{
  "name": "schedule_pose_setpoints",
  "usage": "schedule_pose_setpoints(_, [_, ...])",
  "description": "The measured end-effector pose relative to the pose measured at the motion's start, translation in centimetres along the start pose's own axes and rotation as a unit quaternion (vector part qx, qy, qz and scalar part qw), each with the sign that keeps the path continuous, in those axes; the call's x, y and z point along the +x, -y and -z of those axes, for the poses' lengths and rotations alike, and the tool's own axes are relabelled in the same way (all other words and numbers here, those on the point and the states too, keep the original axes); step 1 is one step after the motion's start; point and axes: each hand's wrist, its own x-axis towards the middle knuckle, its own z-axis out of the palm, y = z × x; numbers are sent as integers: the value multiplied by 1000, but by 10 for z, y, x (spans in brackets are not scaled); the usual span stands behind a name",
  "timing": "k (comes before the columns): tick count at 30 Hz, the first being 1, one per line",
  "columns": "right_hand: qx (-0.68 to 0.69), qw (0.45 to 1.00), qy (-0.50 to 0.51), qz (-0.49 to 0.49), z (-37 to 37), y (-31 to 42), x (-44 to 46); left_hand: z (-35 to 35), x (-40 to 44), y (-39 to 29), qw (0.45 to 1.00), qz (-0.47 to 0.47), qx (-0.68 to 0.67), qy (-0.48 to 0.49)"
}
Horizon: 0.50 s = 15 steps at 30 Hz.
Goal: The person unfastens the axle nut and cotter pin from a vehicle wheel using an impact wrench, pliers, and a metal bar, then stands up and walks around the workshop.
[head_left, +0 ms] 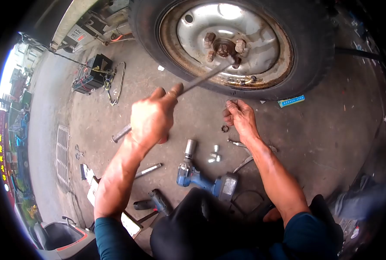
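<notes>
My left hand [154, 115] is wrapped around a long metal bar [206, 77]. Its far end reaches the wheel hub [223, 47], close to the lower nut; whether they touch I cannot tell. The steel wheel [262, 39] carries a black tire [314, 47] and several rusty lug nuts [240, 45]. Below the tire, my right hand [241, 118] is closed with thumb and fingers together; anything inside it is hidden. A small dark ring [225, 128] lies on the floor beside that hand.
On the floor are a blue cordless impact wrench [197, 178], several shiny nuts [215, 157], a dark power tool [158, 201], a metal rod [149, 170] and a blue box [291, 101]. A battery [93, 73] with cables stands left, near a floor grate [63, 154].
</notes>
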Motion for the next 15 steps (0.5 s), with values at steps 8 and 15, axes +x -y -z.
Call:
schedule_pose_setpoints(8, [-41, 988, -48, 142, -1, 30, 9, -9, -10, 3, 968, 75, -168, -168])
schedule_pose_setpoints(15, [-50, 979, -86, 175, 4, 45, 15, 4, -1, 6, 991, 50, -100, -75])
